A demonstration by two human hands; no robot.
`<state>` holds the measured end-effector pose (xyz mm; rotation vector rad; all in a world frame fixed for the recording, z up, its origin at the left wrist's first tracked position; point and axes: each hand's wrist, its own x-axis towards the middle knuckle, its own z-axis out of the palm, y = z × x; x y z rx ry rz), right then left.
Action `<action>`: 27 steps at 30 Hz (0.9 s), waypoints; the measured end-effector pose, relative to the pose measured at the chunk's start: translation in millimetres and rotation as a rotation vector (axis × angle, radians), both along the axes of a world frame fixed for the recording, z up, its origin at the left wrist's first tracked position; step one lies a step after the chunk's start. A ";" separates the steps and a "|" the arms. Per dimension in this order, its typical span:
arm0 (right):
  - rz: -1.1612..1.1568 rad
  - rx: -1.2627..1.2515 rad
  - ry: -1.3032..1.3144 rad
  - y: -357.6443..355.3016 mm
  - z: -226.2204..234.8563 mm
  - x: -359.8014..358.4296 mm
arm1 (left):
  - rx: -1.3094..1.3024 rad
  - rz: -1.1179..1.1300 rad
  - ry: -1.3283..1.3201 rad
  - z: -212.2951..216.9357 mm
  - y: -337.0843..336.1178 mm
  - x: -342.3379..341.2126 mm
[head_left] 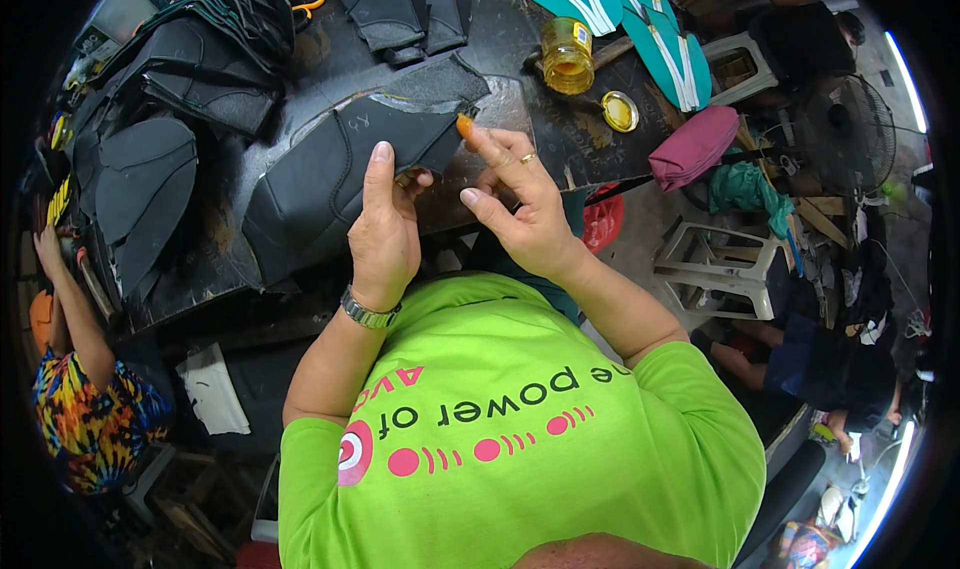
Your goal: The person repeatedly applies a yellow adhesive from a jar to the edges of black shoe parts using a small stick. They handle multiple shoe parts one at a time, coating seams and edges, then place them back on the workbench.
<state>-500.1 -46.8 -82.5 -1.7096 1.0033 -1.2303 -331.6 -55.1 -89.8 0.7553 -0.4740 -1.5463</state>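
Note:
A black stitched shoe-upper piece (300,184) lies flat on the dark worktable, its narrow end toward the right. My left hand (385,234) is at its near edge, thumb stretched over the top and fingers curled by the edge, partly hidden. My right hand (525,204) is at the piece's right end, thumb and index finger apart, other fingers bent. An orange-brown coating or cover (466,127) is on its index fingertip, close to the piece's tip. A glass jar (568,57) with amber contents stands beyond, its round lid (620,112) lying beside it.
Stacked black pieces (210,74) fill the left of the table, with more pieces (405,14) at the back near orange-handled scissors (308,5). Teal pieces with white strips (675,59) lie back right. Right are a pink bundle (693,147), stool (722,269) and fan (845,134). A person (95,414) works left.

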 end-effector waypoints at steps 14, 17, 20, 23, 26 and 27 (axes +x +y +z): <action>0.041 -0.391 0.390 15.9 0.9 -1.2 | 0.245 0.042 -0.215 12.5 2.6 0.9; 0.044 -0.414 0.242 16.2 16.3 -6.0 | 0.277 -0.093 -0.341 16.7 5.0 5.8; 0.024 -0.554 0.245 6.2 38.5 -2.2 | 0.053 -0.332 -0.585 23.1 13.0 5.5; 0.137 -0.593 0.401 -4.4 60.4 12.8 | -0.433 -0.358 -1.020 27.2 14.4 5.8; 0.157 -0.649 0.439 -10.4 72.6 34.3 | -0.776 -0.205 -1.301 27.2 13.5 5.9; 0.145 -0.698 0.406 -13.4 75.1 37.9 | -0.841 -0.156 -1.345 27.2 12.7 6.3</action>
